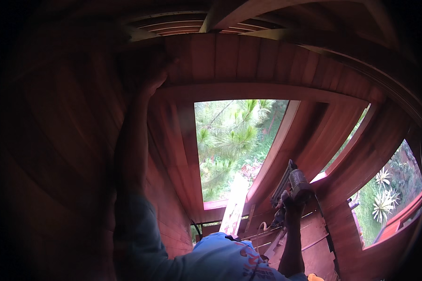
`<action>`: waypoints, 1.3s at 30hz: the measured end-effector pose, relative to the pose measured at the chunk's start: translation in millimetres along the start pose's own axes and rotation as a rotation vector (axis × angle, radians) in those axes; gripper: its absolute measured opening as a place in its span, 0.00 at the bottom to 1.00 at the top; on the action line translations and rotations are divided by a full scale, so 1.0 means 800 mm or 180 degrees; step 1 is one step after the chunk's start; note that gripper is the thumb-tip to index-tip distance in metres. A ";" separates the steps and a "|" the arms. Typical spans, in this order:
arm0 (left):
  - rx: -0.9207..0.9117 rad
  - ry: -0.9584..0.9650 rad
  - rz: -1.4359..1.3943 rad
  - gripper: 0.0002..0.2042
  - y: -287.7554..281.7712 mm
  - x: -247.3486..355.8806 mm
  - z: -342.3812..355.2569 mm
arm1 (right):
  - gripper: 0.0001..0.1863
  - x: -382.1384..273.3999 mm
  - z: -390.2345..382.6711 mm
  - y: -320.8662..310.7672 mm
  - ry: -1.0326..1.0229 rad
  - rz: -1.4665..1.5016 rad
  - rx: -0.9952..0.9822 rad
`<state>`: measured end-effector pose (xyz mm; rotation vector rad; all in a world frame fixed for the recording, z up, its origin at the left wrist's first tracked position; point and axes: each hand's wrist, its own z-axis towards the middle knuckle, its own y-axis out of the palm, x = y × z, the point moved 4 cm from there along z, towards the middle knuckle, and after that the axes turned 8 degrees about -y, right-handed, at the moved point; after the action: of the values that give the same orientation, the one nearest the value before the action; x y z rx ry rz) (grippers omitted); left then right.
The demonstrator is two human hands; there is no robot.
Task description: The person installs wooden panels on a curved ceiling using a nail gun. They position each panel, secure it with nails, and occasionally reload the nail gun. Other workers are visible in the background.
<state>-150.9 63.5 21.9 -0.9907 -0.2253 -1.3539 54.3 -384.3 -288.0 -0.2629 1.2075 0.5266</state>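
Observation:
My left hand point(151, 77) is raised high against the reddish wooden board wall point(226, 58), above and left of the window opening. Thumb and a finger show apart, so it looks open, though deep shadow covers most of it. Lower right, my right hand point(293, 202) is closed round the handle of a nail gun point(299, 181). The tool's rounded body points upward, and its long narrow magazine slants down to the left. The nail gun is apart from the wall boards around the window.
A bright window opening point(239, 140) with foliage outside is ahead. A pale plank point(235, 206) slopes up toward its sill. Another opening point(384, 201) is at the right. Curved-looking roof beams point(248, 14) cross overhead. Wooden flooring point(316, 243) with gaps lies below the nail gun.

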 end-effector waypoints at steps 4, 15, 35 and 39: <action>-0.0080 -0.0030 -0.0835 0.20 0.006 -0.032 0.023 | 0.10 -0.039 0.040 0.068 -0.0295 0.0343 -0.0412; -0.0426 -0.0277 -0.1249 0.16 0.016 -0.025 0.022 | 0.11 -0.078 0.062 0.178 -0.0317 0.0982 -0.0853; -0.0447 -0.0145 -0.1263 0.17 0.011 -0.022 0.021 | 0.12 -0.106 0.084 0.222 -0.0359 0.1156 -0.0990; -0.0521 -0.0169 -0.1292 0.16 0.012 -0.018 0.018 | 0.13 -0.112 0.086 0.231 -0.0412 0.0865 -0.1072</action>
<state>-140.7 82.8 16.7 -1.1599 -0.3751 -1.7370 -8.1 -216.9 -165.4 -0.3466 1.0302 0.9728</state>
